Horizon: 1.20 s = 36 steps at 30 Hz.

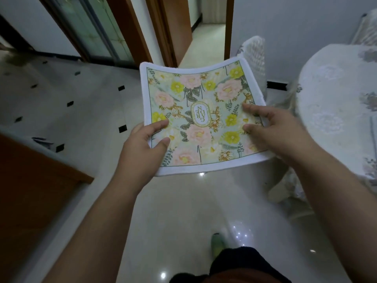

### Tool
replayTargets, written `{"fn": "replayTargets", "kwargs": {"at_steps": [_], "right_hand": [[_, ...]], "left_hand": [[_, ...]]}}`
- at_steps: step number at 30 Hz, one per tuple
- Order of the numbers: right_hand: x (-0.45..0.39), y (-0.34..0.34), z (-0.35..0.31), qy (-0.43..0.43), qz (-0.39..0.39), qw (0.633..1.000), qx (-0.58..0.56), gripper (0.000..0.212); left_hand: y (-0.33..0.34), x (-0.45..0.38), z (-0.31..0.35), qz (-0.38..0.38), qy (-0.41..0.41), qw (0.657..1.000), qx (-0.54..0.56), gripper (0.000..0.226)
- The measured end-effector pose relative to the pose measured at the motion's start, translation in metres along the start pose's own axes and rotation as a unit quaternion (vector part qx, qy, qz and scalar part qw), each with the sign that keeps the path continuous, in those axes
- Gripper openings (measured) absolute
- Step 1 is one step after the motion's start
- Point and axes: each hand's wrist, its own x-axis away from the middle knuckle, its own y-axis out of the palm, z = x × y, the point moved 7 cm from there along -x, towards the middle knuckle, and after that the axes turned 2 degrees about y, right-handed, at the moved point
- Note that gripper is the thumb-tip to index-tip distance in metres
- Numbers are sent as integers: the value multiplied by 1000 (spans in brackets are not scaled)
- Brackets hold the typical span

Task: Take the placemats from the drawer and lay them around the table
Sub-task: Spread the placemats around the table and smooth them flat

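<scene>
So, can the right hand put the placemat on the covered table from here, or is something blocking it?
Probably yes. The right hand grips the placemat's right edge, and the table lies directly to its right. Nothing stands between them, and the near part of the cloth looks bare.

Glossy pale tiled floor (85, 103), black inset diamonds; wooden door frames (130, 27); white wall (295, 27)

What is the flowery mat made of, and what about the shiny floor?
The flowery mat looks like soft fabric: its white edge seems fuzzy, and it sags between the left hand and right hand. The floor looks like polished tile, since lights reflect off it.
</scene>
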Motion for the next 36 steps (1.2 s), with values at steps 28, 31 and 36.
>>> {"fn": "replayTargets", "kwargs": {"at_steps": [28, 31, 36], "right_hand": [[-236, -34, -10, 192, 463, 862, -76, 50], [-256, -72, 20, 204, 496, 842, -68, 51], [-301, -138, 56, 234, 520, 819, -67, 52]], "left_hand": [[227, -492, 108, -444, 262, 857, 16, 50], [290, -509, 140, -476, 293, 829, -17, 55], [383, -537, 187, -511, 328, 793, -56, 61]]}}
